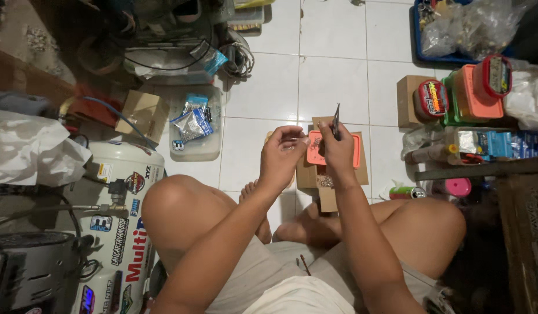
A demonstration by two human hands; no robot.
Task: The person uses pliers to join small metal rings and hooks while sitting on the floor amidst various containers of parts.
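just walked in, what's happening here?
A person sits cross-legged on a white tiled floor. Their right hand holds a thin dark tool upright, like tweezers or small pliers. The left hand is cupped beside it, fingers curled; what it holds is too small to tell. Below the hands an orange tray rests on cardboard. A white tank stands at the left.

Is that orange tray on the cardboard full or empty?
Cannot tell: the right hand, holding a thin dark tool, covers much of the orange tray on the cardboard. The visible part looks bare.
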